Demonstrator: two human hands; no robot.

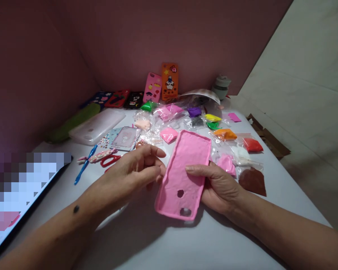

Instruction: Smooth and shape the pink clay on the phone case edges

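Note:
A phone case covered in pink clay (190, 153), with a raised rim and two holes near its lower end, is tilted above the white table. My right hand (218, 185) grips its right side, the thumb lying on the clay and the fingers behind it. My left hand (139, 167) is at the case's left edge, its fingers curled and apart, with nothing seen between them. Whether its fingertips touch the rim is hard to tell. Just behind the case lies a pink clay packet (169, 134).
Bagged clay, including orange (225, 134), red (252, 144) and brown (252, 180), spreads behind and right. Red scissors (109, 160), a blue tool (86, 165) and a clear case (97, 127) are left. Decorated cases (169, 80) lean at the back. A blurred screen (25, 195) stands near left.

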